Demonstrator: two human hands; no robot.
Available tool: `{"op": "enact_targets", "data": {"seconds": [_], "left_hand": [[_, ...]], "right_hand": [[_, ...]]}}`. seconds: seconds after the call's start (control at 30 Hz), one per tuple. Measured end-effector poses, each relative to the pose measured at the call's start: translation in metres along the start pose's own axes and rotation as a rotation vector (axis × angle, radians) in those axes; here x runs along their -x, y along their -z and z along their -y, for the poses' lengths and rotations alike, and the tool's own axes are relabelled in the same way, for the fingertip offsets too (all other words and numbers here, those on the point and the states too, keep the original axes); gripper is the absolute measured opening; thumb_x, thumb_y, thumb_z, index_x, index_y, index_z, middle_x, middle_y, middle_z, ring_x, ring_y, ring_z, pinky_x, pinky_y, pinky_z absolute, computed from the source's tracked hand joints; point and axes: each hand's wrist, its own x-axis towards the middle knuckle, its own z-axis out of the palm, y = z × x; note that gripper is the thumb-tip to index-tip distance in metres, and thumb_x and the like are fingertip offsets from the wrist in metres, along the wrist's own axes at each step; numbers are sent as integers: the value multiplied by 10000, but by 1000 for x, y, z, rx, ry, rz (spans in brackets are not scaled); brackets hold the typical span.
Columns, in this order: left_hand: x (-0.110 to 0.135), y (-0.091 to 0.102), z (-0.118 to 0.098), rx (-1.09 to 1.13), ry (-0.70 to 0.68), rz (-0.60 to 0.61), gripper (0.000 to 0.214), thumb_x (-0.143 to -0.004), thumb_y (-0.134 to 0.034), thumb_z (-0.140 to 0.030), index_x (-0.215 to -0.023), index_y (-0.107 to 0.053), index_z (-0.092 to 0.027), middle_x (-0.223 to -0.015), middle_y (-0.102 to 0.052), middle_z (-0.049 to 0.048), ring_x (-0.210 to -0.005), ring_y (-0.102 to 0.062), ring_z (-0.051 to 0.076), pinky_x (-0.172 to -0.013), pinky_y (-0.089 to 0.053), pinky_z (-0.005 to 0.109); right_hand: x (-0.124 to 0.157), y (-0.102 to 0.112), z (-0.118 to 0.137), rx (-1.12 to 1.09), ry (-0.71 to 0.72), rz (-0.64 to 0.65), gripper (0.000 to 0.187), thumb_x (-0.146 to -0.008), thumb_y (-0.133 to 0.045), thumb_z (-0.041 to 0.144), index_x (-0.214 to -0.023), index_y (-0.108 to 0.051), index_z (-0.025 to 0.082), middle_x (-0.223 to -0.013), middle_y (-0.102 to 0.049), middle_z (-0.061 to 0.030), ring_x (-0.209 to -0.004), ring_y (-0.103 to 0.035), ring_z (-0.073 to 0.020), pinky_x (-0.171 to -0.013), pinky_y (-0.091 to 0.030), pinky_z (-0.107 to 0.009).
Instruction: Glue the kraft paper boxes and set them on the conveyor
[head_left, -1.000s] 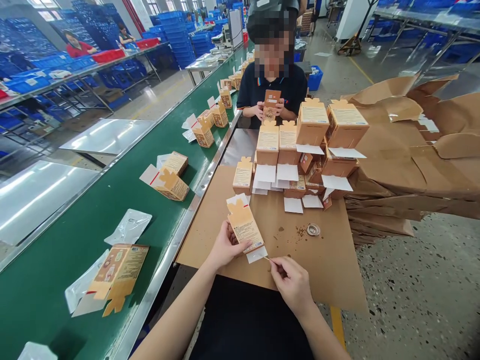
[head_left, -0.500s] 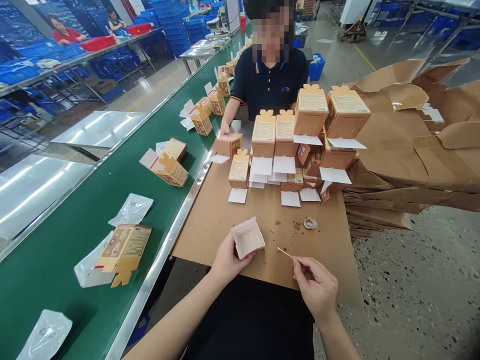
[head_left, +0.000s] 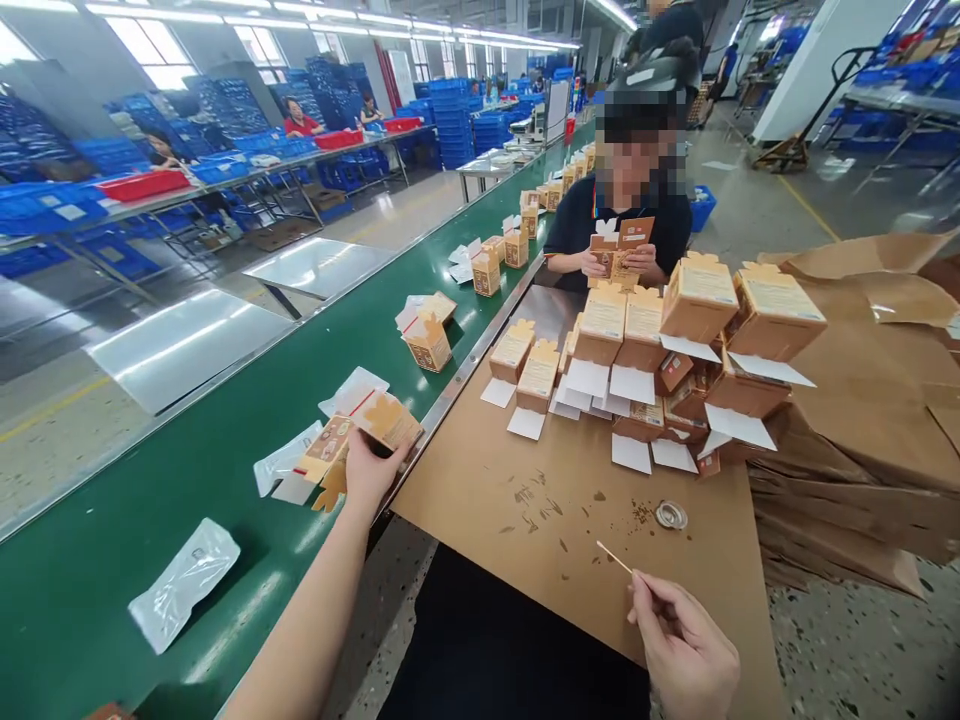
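The left hand point(head_left: 370, 472), fingers spread, grips a kraft carton point(head_left: 384, 420) over the edge of the green conveyor belt point(head_left: 157, 530) at ten o'clock. The right hand point(head_left: 681, 640), at four o'clock, pinches a wooden stick point(head_left: 613, 557) by its end, tip clear of the paper-covered table point(head_left: 480, 520). Stacked cartons point(head_left: 645, 345) stand at twelve o'clock, between the hands and a co-worker point(head_left: 619, 225).

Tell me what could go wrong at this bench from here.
The stacked cartons lean on one another and look loosely piled, so they could topple. The carton in the left hand sits over the edge of the green belt and might slip onto it. The thin wooden stick in the right hand could scratch a carton if it catches one.
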Motion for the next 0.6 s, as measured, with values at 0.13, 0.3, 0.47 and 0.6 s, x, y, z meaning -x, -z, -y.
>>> {"op": "enact_targets", "data": {"seconds": [0.13, 0.3, 0.47, 0.6], "left_hand": [[-35, 0, 1, -71, 17, 5, 687, -718, -995, -411, -1278, -632, -249, -1355, -797, 176, -1437, -741, 493, -1276, -597, 691], [-28, -2, 8, -22, -120, -93, 1045, -687, -1042, -415, -1578, -539, -201, -1557, -667, 201, -1578, -630, 444, -1381, -515, 641], [14, -29, -2, 156, -387, -318, 833, -812, -936, -525, -1503, -594, -210, -1479, -598, 169, -1427, -679, 392, -1294, -589, 620], [-8, -95, -77, 252, -340, 122, 428, -976, -749, -496, -1307, -723, -224, -1351, -691, 150, -1325, -731, 335, -1263, -593, 524]], "right_hand": [[-14, -7, 5, -32, 10, 1, 340, -1116, -833, 475, -879, -883, 237, -727, -811, -58, -498, -707, -177, -531, -634, -274], [-12, 9, -4, 3, -49, -30, 397, -1093, -858, 567, -887, -908, 231, -728, -817, -67, -506, -718, -185, -552, -655, -279], [6, 44, -19, 158, -202, -102, 391, -1075, -880, 593, -942, -946, 231, -762, -841, -86, -578, -787, -224, -609, -695, -289], [-4, 49, -13, 115, -171, -109, 403, -1070, -888, 600, -930, -937, 225, -714, -816, -80, -543, -751, -204, -597, -693, -284]]}}
